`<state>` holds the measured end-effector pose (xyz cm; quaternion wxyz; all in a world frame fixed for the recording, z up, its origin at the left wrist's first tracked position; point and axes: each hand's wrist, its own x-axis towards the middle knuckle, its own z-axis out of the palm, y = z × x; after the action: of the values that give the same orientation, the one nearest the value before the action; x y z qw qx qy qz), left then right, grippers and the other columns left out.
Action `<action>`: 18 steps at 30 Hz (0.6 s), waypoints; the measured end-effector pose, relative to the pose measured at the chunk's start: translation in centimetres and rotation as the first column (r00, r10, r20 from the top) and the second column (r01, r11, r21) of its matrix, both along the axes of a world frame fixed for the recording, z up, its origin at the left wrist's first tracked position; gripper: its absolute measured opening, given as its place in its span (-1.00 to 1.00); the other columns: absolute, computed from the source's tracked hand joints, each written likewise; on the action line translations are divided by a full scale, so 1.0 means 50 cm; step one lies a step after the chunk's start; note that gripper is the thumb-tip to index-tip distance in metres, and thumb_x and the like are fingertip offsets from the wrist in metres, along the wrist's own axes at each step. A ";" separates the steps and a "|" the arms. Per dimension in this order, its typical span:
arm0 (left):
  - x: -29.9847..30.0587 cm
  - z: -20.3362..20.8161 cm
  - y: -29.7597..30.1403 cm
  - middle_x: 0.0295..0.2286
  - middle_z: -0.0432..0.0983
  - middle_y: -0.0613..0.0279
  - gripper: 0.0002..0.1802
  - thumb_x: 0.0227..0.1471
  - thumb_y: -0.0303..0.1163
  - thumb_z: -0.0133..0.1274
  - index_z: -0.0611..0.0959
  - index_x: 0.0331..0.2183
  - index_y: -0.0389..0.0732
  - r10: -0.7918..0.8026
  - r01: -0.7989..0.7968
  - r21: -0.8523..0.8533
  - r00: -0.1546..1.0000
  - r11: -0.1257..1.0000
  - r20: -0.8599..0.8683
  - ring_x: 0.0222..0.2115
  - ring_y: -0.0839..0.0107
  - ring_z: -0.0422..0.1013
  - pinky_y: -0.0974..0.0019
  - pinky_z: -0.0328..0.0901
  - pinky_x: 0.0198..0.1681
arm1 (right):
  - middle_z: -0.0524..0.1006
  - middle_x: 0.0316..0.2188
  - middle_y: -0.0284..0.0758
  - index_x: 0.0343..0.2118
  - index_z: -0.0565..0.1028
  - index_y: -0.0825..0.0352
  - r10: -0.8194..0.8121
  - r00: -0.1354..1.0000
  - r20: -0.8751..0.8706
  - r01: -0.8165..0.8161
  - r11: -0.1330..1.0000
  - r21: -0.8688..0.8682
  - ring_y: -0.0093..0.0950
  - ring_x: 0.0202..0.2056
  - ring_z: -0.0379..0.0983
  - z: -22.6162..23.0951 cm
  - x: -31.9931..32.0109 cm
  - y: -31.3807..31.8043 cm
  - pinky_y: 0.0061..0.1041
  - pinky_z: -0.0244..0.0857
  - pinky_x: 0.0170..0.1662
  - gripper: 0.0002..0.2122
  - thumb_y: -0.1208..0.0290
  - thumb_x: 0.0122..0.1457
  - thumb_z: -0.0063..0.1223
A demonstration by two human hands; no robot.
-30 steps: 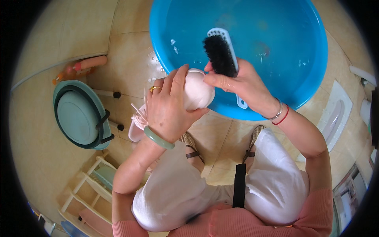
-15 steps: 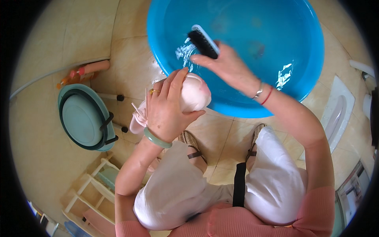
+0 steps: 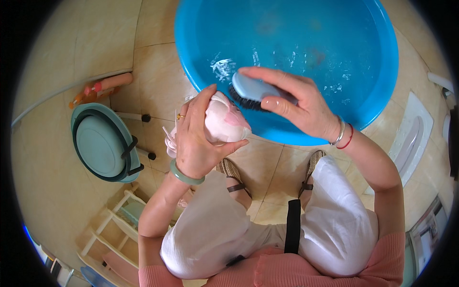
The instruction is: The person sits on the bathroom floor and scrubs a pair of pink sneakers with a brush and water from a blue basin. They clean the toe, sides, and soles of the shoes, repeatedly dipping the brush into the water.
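My left hand point(image 3: 191, 141) grips a pale pink and white lace-up shoe point(image 3: 225, 123) near the tub's front left rim. The shoe's rounded end points right, and its laces hang out on the left side of my hand. My right hand point(image 3: 306, 103) holds a scrub brush point(image 3: 256, 90) with a light blue back and black bristles. Its bristles face down and left, close beside the shoe; whether they touch it I cannot tell. Below the brush, a large blue tub point(image 3: 296, 138) holds water with bright ripples.
A folded grey-green basin point(image 3: 99, 143) with dark trim leans at the left, below orange and pink bottles point(image 3: 103, 90). A cream rack point(image 3: 112, 225) stands at lower left. White floor fixture point(image 3: 413, 136) lies at the right. My sandalled feet are on the tiles before the tub.
My right hand has brought the brush down and toward me from over the water to beside the shoe, turning its bristles downward. The shoe has tilted slightly in my left hand.
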<state>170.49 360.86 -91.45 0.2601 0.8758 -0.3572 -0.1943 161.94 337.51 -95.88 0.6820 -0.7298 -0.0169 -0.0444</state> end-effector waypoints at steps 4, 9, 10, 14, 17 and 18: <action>-0.001 -0.012 0.000 0.04 0.45 0.04 0.20 -0.54 -0.27 0.59 0.37 0.20 -0.22 -0.013 0.013 -0.040 1.000 0.999 0.008 -0.01 -0.04 0.37 0.02 0.27 0.06 | 0.56 0.04 -0.22 0.21 0.44 0.33 0.084 0.995 0.062 -0.090 0.991 0.103 -0.34 -0.05 0.52 -0.010 0.001 0.018 -0.41 0.40 0.01 -0.54 0.36 0.25 0.14; 0.002 -0.023 -0.001 0.04 0.46 0.04 0.19 -0.53 -0.26 0.60 0.38 0.20 -0.23 -0.005 0.004 -0.085 1.000 0.996 -0.009 -0.01 0.00 0.38 0.04 0.28 0.05 | 0.57 -0.12 -0.25 0.23 0.43 0.30 0.144 0.989 0.036 -0.144 0.990 0.005 -0.38 -0.23 0.48 -0.049 0.003 0.014 -0.44 0.39 -0.11 -0.47 0.26 0.21 0.19; 0.003 -0.023 -0.001 0.03 0.47 0.04 0.20 -0.52 -0.25 0.60 0.38 0.20 -0.24 -0.016 0.015 -0.093 1.000 0.996 -0.007 -0.01 0.03 0.39 0.06 0.29 0.06 | 0.57 -0.15 -0.25 0.23 0.43 0.29 0.144 0.989 0.042 -0.145 0.990 0.002 -0.39 -0.26 0.46 -0.054 0.001 0.013 -0.44 0.39 -0.13 -0.48 0.28 0.20 0.19; 0.005 -0.022 0.003 0.02 0.47 0.03 0.21 -0.51 -0.23 0.62 0.39 0.22 -0.24 -0.058 0.059 -0.099 0.998 0.993 0.013 -0.01 0.13 0.39 0.10 0.31 0.09 | 0.55 -0.23 -0.28 0.22 0.45 0.24 0.144 0.989 0.043 -0.143 0.989 -0.029 -0.39 -0.33 0.43 -0.058 -0.009 0.005 -0.45 0.39 -0.19 -0.49 0.40 0.16 0.20; 0.006 -0.018 0.014 0.04 0.44 0.04 0.22 -0.51 -0.22 0.62 0.38 0.22 -0.23 0.004 -0.014 -0.118 0.997 0.993 -0.078 0.01 0.15 0.39 0.11 0.30 0.11 | 0.56 -0.21 -0.30 0.20 0.47 0.24 0.243 0.968 -0.064 -0.251 0.930 -0.269 -0.36 -0.33 0.44 -0.062 -0.029 -0.022 -0.43 0.40 -0.20 -0.47 0.50 0.10 0.24; 0.007 -0.018 0.017 0.05 0.43 0.04 0.22 -0.51 -0.22 0.63 0.38 0.22 -0.22 0.038 -0.055 -0.127 0.991 0.990 -0.129 0.02 0.16 0.39 0.11 0.29 0.12 | 0.57 -0.20 -0.30 0.19 0.47 0.24 0.279 0.952 -0.125 -0.306 0.877 -0.371 -0.35 -0.32 0.45 -0.065 -0.032 -0.027 -0.43 0.40 -0.20 -0.46 0.53 0.08 0.25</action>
<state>170.83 361.73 -92.36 0.3433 0.8509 -0.3316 -0.2194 160.33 336.17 -99.13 0.5237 -0.8398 -0.1123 0.0882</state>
